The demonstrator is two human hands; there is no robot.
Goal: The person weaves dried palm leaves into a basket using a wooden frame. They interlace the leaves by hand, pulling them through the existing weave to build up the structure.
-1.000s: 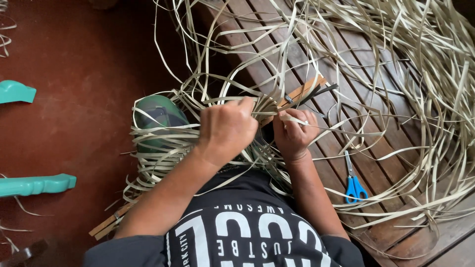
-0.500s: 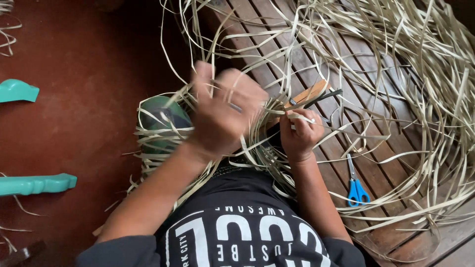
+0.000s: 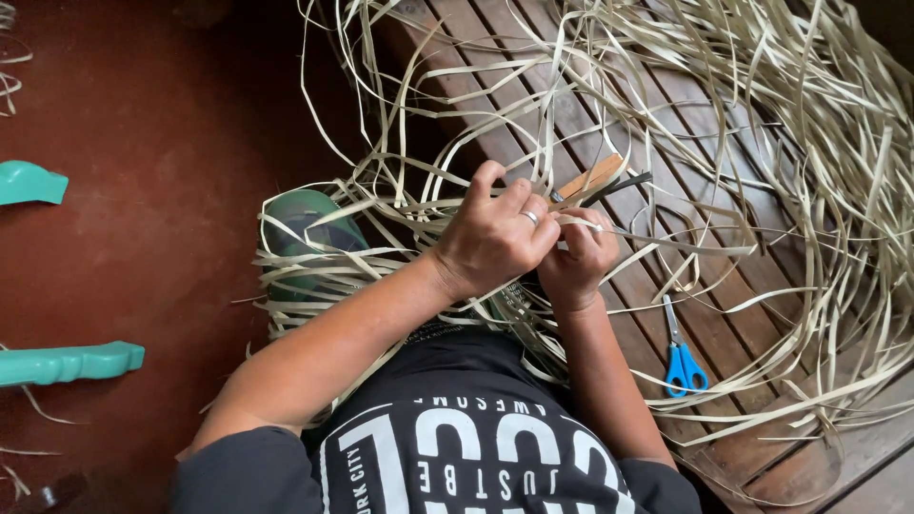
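Observation:
My left hand (image 3: pixel 495 238), with a ring on one finger, pinches a thin pale strip (image 3: pixel 666 240) right beside my right hand. My right hand (image 3: pixel 579 262) is closed around a knife with a wooden handle (image 3: pixel 592 178) and a dark blade, held against the same strip. A tangle of long pale cane strips (image 3: pixel 762 124) spreads over the slatted wooden platform (image 3: pixel 666 305) in front of me and loops over my lap.
Blue-handled scissors (image 3: pixel 681 357) lie on the slats to the right of my right arm. A green object (image 3: pixel 305 219) sits under the strips at left. Two turquoise pieces (image 3: pixel 67 362) lie on the red-brown floor (image 3: pixel 162 143) at far left.
My left hand swung up away from the bundle half a second ago, then came back down beside my right hand onto the strip. My right hand stayed in place.

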